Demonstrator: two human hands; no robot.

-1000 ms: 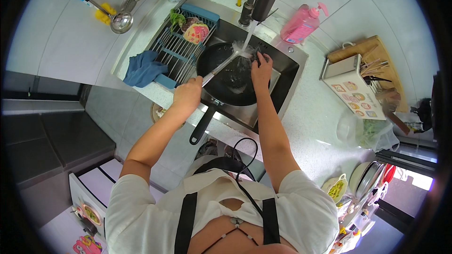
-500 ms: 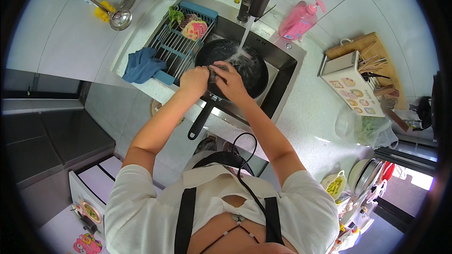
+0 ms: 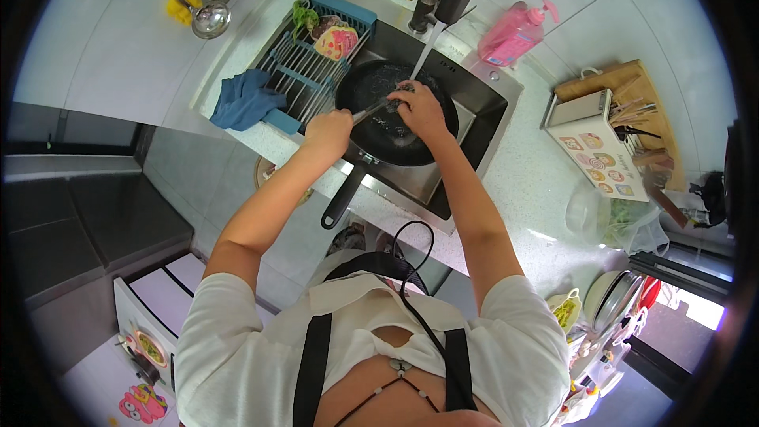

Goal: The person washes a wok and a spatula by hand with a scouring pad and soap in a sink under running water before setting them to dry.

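A long metal utensil (image 3: 368,111) is held slantwise above the black pan (image 3: 387,146), which is set in the steel sink (image 3: 488,128). Its near end is gripped in the closed left hand (image 3: 328,133); its far end is covered by the curled fingers of the right hand (image 3: 423,113), close to where the water stream (image 3: 428,54) lands. Whether a scrubber is pinched there cannot be told for certain.

For a good scrub, the utensil is best gripped firmly by the left hand and turned little by little, so that every side is reached. Light, even pressure is best applied by the right hand along the shaft and around the far end, with that end brought fully under the stream for rinsing. Splashing is probably lessened if the work is done low over the pan. The pan handle (image 3: 345,196) is overhung past the sink's front edge, so it is best not knocked by the forearms, as the pan could be tipped.
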